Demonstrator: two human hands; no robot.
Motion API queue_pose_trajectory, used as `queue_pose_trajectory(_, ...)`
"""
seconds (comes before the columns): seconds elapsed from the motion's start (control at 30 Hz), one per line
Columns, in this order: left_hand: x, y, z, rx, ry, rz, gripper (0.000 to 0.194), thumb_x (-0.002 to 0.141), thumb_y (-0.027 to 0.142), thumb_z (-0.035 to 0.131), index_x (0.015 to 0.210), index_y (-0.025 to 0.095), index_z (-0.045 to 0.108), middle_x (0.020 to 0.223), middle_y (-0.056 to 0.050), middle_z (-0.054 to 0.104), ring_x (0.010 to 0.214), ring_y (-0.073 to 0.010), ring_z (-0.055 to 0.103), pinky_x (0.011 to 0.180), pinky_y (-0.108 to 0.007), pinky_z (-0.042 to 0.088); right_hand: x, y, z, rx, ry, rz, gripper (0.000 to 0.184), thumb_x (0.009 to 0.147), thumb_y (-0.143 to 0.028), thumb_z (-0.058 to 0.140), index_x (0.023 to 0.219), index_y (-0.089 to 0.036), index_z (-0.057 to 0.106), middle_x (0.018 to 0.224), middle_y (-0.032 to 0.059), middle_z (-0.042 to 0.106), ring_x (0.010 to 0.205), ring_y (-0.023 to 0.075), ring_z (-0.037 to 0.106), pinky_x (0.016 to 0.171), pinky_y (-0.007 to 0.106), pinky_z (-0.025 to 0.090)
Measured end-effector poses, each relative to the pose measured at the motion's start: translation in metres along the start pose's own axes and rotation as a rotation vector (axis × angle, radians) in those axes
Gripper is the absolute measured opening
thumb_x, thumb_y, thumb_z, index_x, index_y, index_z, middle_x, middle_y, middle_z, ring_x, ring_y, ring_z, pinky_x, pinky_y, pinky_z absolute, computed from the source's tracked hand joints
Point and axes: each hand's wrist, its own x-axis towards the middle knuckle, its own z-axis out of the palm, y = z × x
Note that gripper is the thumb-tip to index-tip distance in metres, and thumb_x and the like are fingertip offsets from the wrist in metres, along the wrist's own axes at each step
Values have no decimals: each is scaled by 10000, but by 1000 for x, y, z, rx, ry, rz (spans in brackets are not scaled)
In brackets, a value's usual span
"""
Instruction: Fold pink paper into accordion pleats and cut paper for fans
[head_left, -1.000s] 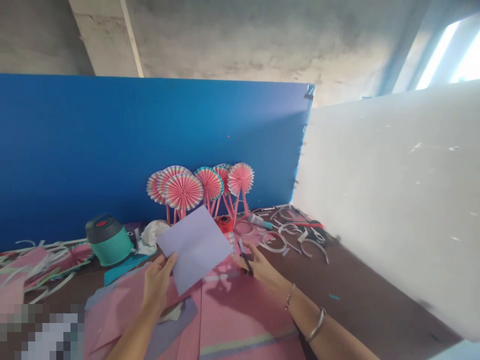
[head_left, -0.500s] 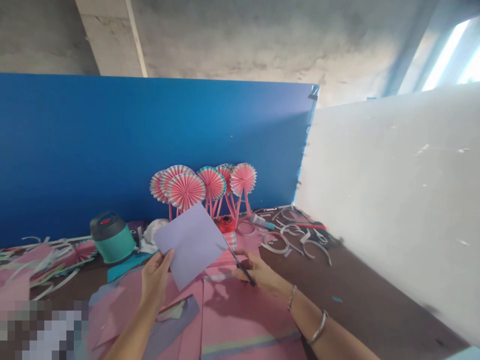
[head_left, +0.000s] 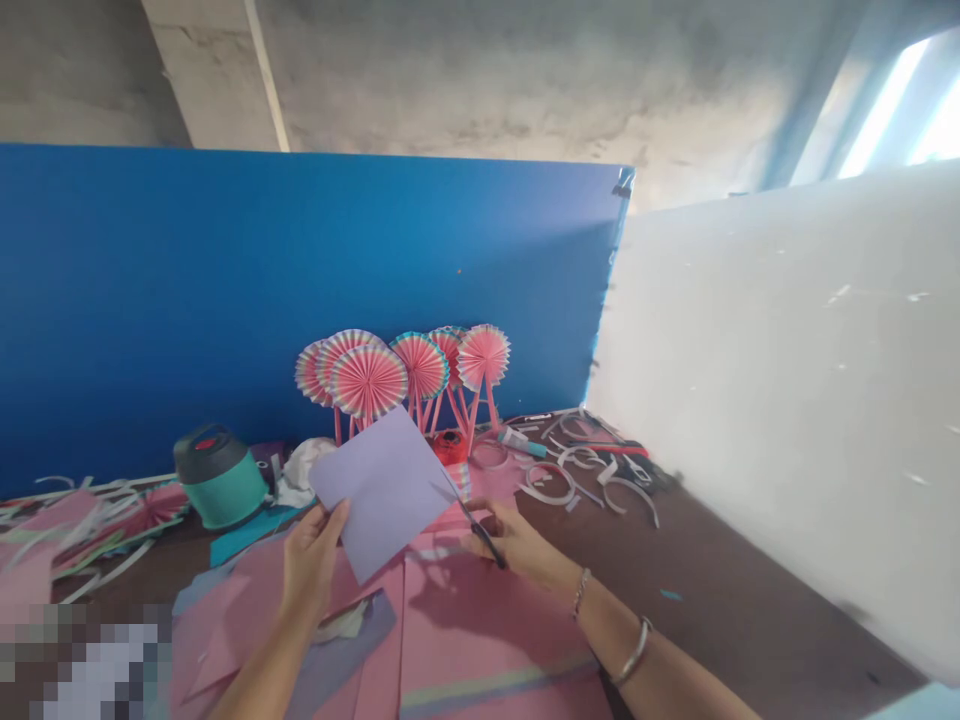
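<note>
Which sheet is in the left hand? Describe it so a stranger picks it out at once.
Start at the tall blue board, then drop to the pink paper fans on sticks at its foot. In front of them, the left hand holds up a plain lilac paper sheet. Unlike the pink sheets lying below, it is raised, and scissors in the right hand reach its edge.
</note>
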Motion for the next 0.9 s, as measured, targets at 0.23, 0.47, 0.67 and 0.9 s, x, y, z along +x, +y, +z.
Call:
queue_pose_trajectory(0.23, 3, -4, 0, -6, 8, -15, 473, 590, 483, 660, 906, 132, 672, 829, -45, 697, 726, -189, 585, 578, -244, 452, 1, 1, -1, -7, 6, 0, 594, 590, -436, 762, 1066, -186, 510, 621, -74, 490, 531, 79, 427, 499, 229, 307)
queue_pose_trajectory(0.47, 3, -5, 1, -19, 0, -34, 490, 586, 483, 662, 930, 134, 666, 912, -58, 705, 808, -209, 604, 638, -254, 475, 1, 1, -1, -29, 14, -18, 558, 616, -441, 740, 1053, -174, 516, 562, -94, 438, 499, 79, 411, 491, 234, 307)
queue_pose_trajectory(0.67, 0, 1, 1, 6, 12, -31, 474, 585, 485, 643, 909, 140, 668, 898, -48, 709, 820, -217, 617, 631, -252, 480, 4, 4, -2, -36, 33, -18, 497, 593, -394, 757, 981, -162, 552, 556, -83, 459, 482, 76, 415, 473, 228, 303)
queue_pose_trajectory(0.9, -1, 4, 1, 1, 16, -26, 407, 582, 474, 637, 828, 151, 663, 882, -48, 711, 828, -221, 620, 642, -261, 485, -1, -7, 0, -39, 44, -21, 367, 565, -346, 772, 812, -126, 613, 522, -58, 479, 475, 67, 401, 457, 221, 304)
